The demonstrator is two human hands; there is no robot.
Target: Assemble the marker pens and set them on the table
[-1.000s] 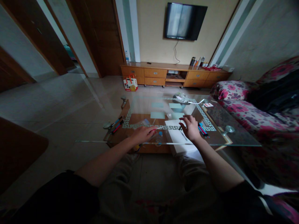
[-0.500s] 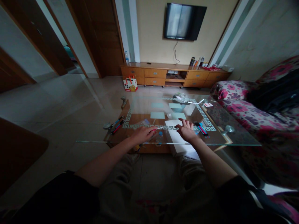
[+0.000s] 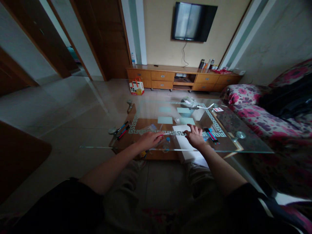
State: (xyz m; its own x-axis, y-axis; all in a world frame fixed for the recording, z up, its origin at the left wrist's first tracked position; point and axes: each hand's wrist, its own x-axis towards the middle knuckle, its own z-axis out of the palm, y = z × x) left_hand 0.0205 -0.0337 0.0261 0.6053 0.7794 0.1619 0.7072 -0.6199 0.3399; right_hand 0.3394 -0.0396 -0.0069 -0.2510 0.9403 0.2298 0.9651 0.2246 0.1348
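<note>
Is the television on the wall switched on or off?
It looks off. The television shows no picture of its own, only a pale, blurred reflection like a bright window on its dark screen.

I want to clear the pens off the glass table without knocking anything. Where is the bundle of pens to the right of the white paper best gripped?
Grip the pens across their middle, from above and the right. They lie flat and parallel on the glass table, angled away, with the right hand resting just to their left on the white paper.
</note>
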